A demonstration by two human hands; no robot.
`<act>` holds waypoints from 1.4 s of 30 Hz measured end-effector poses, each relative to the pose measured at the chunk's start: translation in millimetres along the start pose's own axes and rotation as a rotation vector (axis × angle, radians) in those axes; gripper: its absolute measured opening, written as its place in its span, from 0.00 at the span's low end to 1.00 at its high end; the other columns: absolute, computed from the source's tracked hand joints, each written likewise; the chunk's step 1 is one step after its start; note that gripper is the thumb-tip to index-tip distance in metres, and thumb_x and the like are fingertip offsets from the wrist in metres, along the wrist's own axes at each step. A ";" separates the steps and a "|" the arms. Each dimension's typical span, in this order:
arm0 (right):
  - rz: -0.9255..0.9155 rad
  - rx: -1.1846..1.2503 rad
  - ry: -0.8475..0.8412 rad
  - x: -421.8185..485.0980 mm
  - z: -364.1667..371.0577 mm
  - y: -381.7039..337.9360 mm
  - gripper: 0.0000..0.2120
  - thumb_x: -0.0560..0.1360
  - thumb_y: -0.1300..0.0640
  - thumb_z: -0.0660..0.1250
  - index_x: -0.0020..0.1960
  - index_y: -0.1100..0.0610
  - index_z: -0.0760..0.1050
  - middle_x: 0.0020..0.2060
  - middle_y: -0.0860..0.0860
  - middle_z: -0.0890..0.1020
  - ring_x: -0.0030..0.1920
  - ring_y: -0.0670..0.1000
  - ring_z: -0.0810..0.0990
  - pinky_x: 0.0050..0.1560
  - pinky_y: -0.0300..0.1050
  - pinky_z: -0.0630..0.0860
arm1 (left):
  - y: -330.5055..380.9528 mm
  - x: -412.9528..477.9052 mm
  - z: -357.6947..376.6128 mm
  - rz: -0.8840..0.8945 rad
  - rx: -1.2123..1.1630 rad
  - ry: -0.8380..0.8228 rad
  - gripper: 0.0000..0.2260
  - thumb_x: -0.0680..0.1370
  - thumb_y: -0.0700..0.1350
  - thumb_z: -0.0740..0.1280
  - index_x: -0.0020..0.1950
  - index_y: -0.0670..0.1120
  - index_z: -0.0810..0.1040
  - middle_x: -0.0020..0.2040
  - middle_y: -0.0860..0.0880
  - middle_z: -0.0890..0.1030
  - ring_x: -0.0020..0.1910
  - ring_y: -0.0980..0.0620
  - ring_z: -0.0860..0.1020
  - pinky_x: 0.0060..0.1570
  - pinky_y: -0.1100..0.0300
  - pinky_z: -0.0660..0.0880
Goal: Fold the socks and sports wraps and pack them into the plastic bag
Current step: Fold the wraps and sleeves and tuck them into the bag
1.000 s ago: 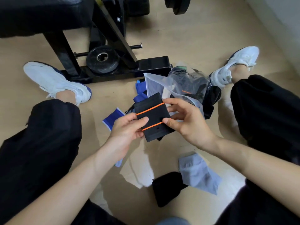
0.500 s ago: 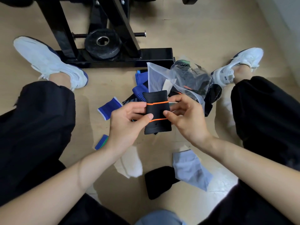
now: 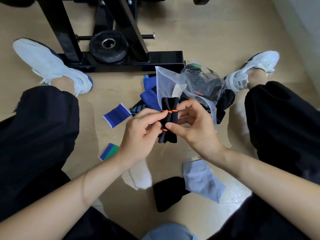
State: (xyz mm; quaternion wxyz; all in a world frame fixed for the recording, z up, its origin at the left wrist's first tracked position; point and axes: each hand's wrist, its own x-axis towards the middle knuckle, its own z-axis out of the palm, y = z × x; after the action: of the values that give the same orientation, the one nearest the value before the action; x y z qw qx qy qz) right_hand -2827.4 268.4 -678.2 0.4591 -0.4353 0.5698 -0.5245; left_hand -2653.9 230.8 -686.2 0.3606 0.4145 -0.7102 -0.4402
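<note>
A black wrap with orange stripes [image 3: 169,118] is bunched narrow and held upright above the floor. My left hand [image 3: 140,134] pinches its left edge and my right hand [image 3: 192,127] pinches its right edge, thumb at the front. Just behind lies the clear plastic bag [image 3: 174,80], its mouth toward me, with dark items inside. On the floor lie a blue wristband [image 3: 116,115], a blue and green band [image 3: 109,151], blue wraps [image 3: 149,99], a white sock [image 3: 138,175], a black sock [image 3: 168,193] and a grey sock [image 3: 202,181].
I sit on a wooden floor with legs spread, white shoes [image 3: 52,64] at left and right [image 3: 251,70]. A black metal gym frame [image 3: 121,61] with a weight plate [image 3: 108,44] stands right behind the pile.
The wrap, held flat and wide a second ago, is now squeezed into a narrow bundle between both hands. The view has tilted down slightly.
</note>
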 end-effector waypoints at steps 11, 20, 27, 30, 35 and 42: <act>0.199 0.172 -0.067 6.6 -7.6 -2.4 0.16 0.71 0.71 0.73 0.54 0.59 0.73 0.41 0.59 0.82 0.38 0.57 0.79 0.41 0.54 0.77 | 2.1 -0.6 -7.3 0.123 0.138 -0.107 0.17 0.76 0.37 0.70 0.64 0.45 0.82 0.58 0.47 0.74 0.56 0.53 0.77 0.50 0.59 0.78; 0.247 0.362 -0.092 4.8 -8.9 -1.0 0.16 0.72 0.66 0.72 0.58 0.61 0.76 0.47 0.63 0.81 0.46 0.61 0.80 0.51 0.64 0.76 | 6.8 -5.6 -3.4 -0.011 -0.131 -0.149 0.23 0.77 0.38 0.70 0.72 0.48 0.75 0.72 0.51 0.70 0.66 0.47 0.77 0.58 0.60 0.78; -0.045 -0.283 -0.096 6.4 -13.1 0.6 0.12 0.73 0.64 0.74 0.56 0.55 0.81 0.45 0.51 0.82 0.42 0.48 0.82 0.47 0.53 0.82 | -0.8 -3.9 -6.2 -0.035 -0.022 -0.101 0.24 0.74 0.34 0.73 0.69 0.47 0.78 0.67 0.50 0.73 0.56 0.53 0.82 0.49 0.58 0.83; -0.441 -0.718 -0.086 16.1 -28.4 -4.2 0.07 0.74 0.61 0.74 0.52 0.56 0.83 0.48 0.49 0.82 0.47 0.49 0.80 0.47 0.46 0.78 | -8.0 -0.9 -12.1 0.013 0.115 -0.117 0.23 0.73 0.39 0.71 0.68 0.52 0.80 0.66 0.54 0.73 0.49 0.50 0.84 0.44 0.52 0.83; -0.595 -1.226 -0.115 43.5 -58.4 -13.7 0.13 0.72 0.60 0.73 0.57 0.55 0.81 0.61 0.56 0.76 0.56 0.62 0.71 0.54 0.58 0.74 | -11.7 3.7 -17.6 0.179 0.383 -0.151 0.23 0.73 0.39 0.72 0.67 0.52 0.80 0.67 0.50 0.74 0.47 0.53 0.78 0.45 0.54 0.80; -0.318 -1.269 -0.259 64.5 -81.7 -11.0 0.24 0.71 0.64 0.71 0.66 0.52 0.76 0.53 0.54 0.78 0.51 0.63 0.79 0.43 0.57 0.79 | -16.2 22.5 -18.4 0.423 0.660 -0.264 0.23 0.75 0.37 0.73 0.69 0.48 0.79 0.68 0.43 0.74 0.44 0.48 0.77 0.40 0.58 0.72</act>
State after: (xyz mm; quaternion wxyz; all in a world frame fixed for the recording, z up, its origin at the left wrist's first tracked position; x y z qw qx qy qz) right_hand -2920.2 220.7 -669.3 0.0956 -0.7593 0.6371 -0.0922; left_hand -2642.2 200.1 -691.4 0.1965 0.2927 -0.9229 -0.1546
